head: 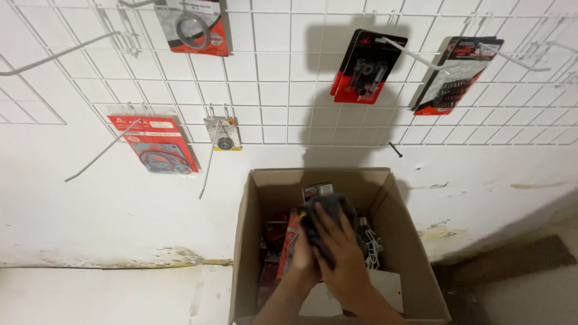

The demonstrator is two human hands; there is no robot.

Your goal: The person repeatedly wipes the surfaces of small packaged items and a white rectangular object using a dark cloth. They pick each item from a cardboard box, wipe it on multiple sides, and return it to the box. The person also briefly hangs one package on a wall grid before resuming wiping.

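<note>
Both of my hands reach down into an open cardboard box [402, 236] on the floor against a white wall. My right hand [341, 253] lies on top, fingers spread over a dark blister pack [328, 207] that it grips. My left hand [303, 257] is partly hidden under the right one and holds the same dark pack from below. Around the hands, the box holds several red and black packaged parts [288, 236] and a white wire piece [374, 245].
A white wire grid panel [271, 78] hangs on the wall above the box, with long hooks [415, 55] sticking out. Red and black packages [367, 67], a gasket pack [158, 144], a small bearing pack [224, 135] and another pack [453, 75] hang on it.
</note>
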